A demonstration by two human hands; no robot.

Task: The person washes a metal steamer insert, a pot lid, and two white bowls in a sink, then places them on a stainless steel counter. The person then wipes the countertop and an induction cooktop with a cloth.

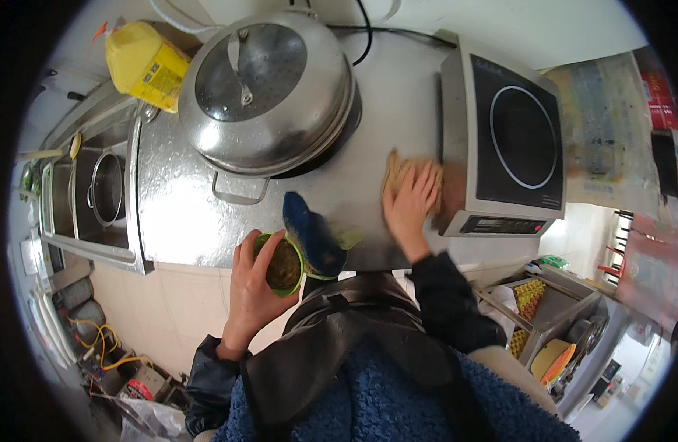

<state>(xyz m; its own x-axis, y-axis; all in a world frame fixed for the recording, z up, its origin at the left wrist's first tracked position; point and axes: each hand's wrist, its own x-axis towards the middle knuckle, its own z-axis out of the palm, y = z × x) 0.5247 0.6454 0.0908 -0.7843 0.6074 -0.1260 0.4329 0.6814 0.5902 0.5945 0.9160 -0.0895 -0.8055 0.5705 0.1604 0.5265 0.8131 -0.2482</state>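
Observation:
My left hand (261, 279) grips a small green cup (285, 271) by its rim; something brown and mushy lies inside it. Under my right hand (410, 207), a tan cloth (400, 172) is pressed on the steel counter (397, 99), beside the induction cooker (518, 132). Between my hands a dark blue cloth item (314, 235), perhaps a glove or sleeve, lies at the counter's front edge. Pale green scraps (348, 238) are next to it. Behind my left hand stands a large steel pot with a domed, glass-centred lid (283, 138).
At left, a steel sink (133, 204) holds a round pot (108, 188). A yellow jug (145, 66) stands by the large pot, and black cables (369, 33) run behind it. Low on the right, a steel rack (565, 315) holds egg trays (528, 301).

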